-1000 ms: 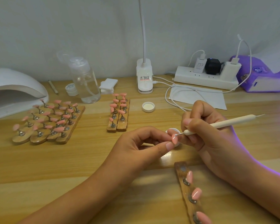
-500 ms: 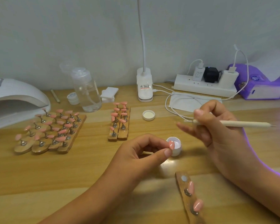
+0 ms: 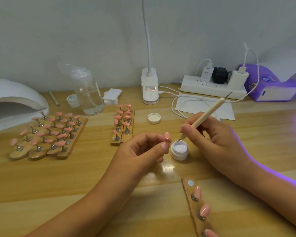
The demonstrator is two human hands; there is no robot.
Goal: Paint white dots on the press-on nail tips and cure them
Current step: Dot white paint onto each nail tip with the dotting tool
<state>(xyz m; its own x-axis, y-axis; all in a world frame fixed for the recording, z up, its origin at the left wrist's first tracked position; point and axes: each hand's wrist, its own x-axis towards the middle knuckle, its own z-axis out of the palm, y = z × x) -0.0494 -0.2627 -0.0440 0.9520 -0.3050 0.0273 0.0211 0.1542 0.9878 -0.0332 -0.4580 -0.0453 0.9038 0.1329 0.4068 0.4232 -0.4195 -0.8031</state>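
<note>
Curing lamp (image 3: 12, 101) sits far left of the gel pot (image 3: 179, 150). My right hand (image 3: 217, 141), just right of the pot, has its fingers curled and pinches the dotting pen (image 3: 207, 117), which is tilted with its fine tip at the white gel; can't tell if it touches. My left hand (image 3: 140, 151), just left of the pot, pinches one pink nail tip (image 3: 167, 135) between thumb and forefinger. Holder strip (image 3: 195, 202) with more tips is nearer me than the pot. The label on the clip light base (image 3: 149, 88) behind the pot is too blurred to read.
</note>
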